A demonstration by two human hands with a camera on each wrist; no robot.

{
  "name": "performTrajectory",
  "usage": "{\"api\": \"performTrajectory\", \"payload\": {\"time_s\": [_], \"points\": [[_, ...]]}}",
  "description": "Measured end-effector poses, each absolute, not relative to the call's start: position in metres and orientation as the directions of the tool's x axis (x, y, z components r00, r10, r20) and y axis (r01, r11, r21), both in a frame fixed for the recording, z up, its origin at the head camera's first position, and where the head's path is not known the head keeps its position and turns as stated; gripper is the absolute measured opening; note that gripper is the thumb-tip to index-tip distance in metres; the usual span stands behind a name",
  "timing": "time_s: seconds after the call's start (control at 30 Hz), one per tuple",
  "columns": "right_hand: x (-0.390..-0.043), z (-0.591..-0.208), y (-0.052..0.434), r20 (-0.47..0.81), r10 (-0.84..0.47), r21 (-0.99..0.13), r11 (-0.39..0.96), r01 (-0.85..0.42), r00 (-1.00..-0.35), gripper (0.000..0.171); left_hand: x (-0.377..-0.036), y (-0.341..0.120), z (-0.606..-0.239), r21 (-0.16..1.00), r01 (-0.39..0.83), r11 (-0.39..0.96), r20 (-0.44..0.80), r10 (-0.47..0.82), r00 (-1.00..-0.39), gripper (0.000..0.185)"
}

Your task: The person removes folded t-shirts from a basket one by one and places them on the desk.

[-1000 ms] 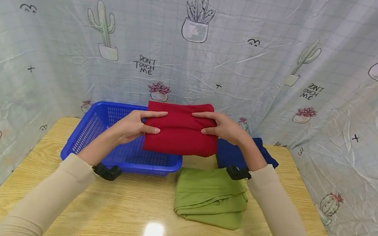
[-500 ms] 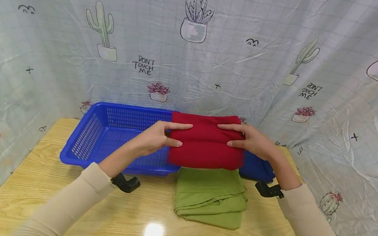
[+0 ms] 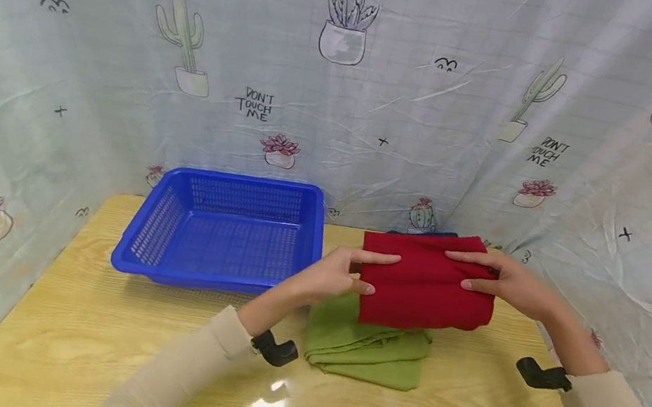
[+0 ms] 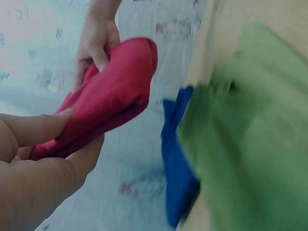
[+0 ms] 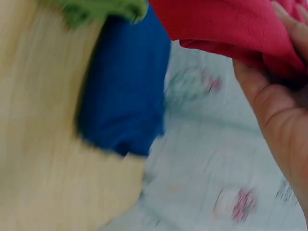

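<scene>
A folded red cloth (image 3: 416, 282) hangs above the table between both hands. My left hand (image 3: 330, 277) pinches its left end, thumb and fingers on either face, as the left wrist view shows. At the other end my right hand (image 3: 514, 283) grips the cloth the same way. Below it lies a folded green cloth (image 3: 365, 359), its upper part covered by the red one in the head view. Behind the red cloth, a folded blue cloth (image 5: 127, 82) rests on the table; only a dark edge of it shows in the head view.
A blue plastic basket (image 3: 211, 281) with slotted walls stands at the back left of the wooden table (image 3: 88, 329), nothing inside it. A pale curtain (image 3: 381, 98) printed with potted plants hangs behind and along both sides.
Both hands have carried the red cloth rightward, from in front of the basket to over the green and blue cloths, and somewhat nearer. The basket's inside has come fully into view.
</scene>
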State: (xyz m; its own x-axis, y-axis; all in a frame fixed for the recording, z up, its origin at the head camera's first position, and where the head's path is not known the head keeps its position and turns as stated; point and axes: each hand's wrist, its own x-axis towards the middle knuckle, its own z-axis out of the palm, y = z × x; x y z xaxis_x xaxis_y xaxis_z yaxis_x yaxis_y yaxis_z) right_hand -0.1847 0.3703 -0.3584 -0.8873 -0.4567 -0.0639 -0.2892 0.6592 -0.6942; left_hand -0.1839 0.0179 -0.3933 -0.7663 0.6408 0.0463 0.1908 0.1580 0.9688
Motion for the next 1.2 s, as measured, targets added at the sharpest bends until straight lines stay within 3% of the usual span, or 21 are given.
{"api": "performTrajectory", "payload": {"time_s": [0.23, 0.63, 0.8, 0.9, 1.07, 1.2], "points": [[-0.165, -0.373, 0.425, -0.094, -0.427, -0.718, 0.655, -0.236, -0.900, 0.055, -0.167, 0.071, -0.411, 0.969, 0.215, 0.124, 0.077, 0.671, -0.737, 0.067], [-0.133, -0.395, 0.489, -0.132, -0.332, -0.653, 0.738, -0.169, -0.934, 0.053, -0.143, 0.147, -0.448, 0.998, 0.035, 0.047, -0.002, 0.625, -0.781, 0.066], [-0.127, -0.415, 0.504, -0.096, -0.327, -0.568, 0.793, -0.218, -0.940, 0.051, -0.136, 0.168, -0.466, 0.998, -0.063, 0.020, -0.063, 0.577, -0.814, 0.066], [-0.128, -0.431, 0.507, -0.021, -0.375, -0.524, 0.794, -0.309, -0.927, 0.049, -0.133, 0.179, -0.478, 0.995, -0.102, -0.010, -0.081, 0.527, -0.846, 0.065], [-0.128, -0.454, 0.505, 0.044, -0.430, -0.386, 0.825, -0.412, -0.902, 0.043, -0.128, 0.195, -0.496, 0.987, -0.042, 0.153, -0.105, 0.432, -0.896, 0.058], [-0.127, -0.464, 0.500, 0.012, -0.416, -0.323, 0.859, -0.398, -0.909, 0.041, -0.128, 0.201, -0.501, 0.965, -0.012, 0.260, -0.115, 0.384, -0.916, 0.055]]}}
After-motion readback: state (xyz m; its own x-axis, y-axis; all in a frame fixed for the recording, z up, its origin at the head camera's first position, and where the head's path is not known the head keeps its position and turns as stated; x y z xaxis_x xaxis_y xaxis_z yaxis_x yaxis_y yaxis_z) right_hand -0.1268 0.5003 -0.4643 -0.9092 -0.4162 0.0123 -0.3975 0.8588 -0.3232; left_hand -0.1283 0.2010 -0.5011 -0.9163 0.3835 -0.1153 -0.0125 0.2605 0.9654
